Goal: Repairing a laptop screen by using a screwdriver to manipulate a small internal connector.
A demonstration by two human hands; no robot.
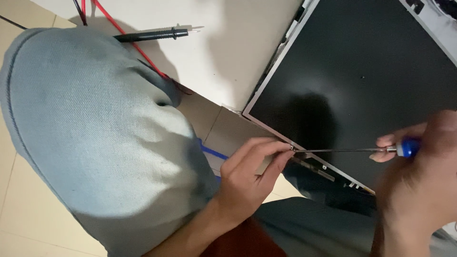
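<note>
Left hand (247, 183) pinches the LCD panel's (362, 81) corner bracket (289, 146) at 6 o'clock. Right hand (419, 181), 4 o'clock, fingers curled around blue-handled screwdriver (362, 150), tip touching the bracket. Multimeter probe (152, 34) at 11 o'clock.

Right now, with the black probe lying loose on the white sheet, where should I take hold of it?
Take the black probe around its thick ribbed body, coming from above. It lies flat and roughly level across the white sheet, metal tip pointing right, leads trailing from its left end. Avoid the thin tip; the body looks like the safest hold.
</note>
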